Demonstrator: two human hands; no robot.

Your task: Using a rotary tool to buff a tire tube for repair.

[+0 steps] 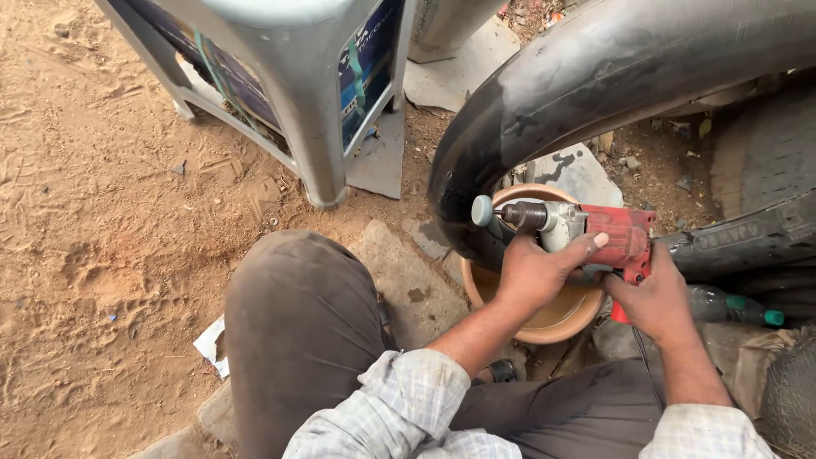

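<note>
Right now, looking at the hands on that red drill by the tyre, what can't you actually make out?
Head view only:
- Trigger of the red drill: covered by the right hand.
- Inside of the tan bowl: mostly blocked by the left hand and the black tyre.
- Green-capped bottle: partly hidden behind the right hand.
- Grey stool: top cut off by the frame edge.

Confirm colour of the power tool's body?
Red body on the power tool, with a grey front housing; both hands grip it. Head view shows it best.
</note>
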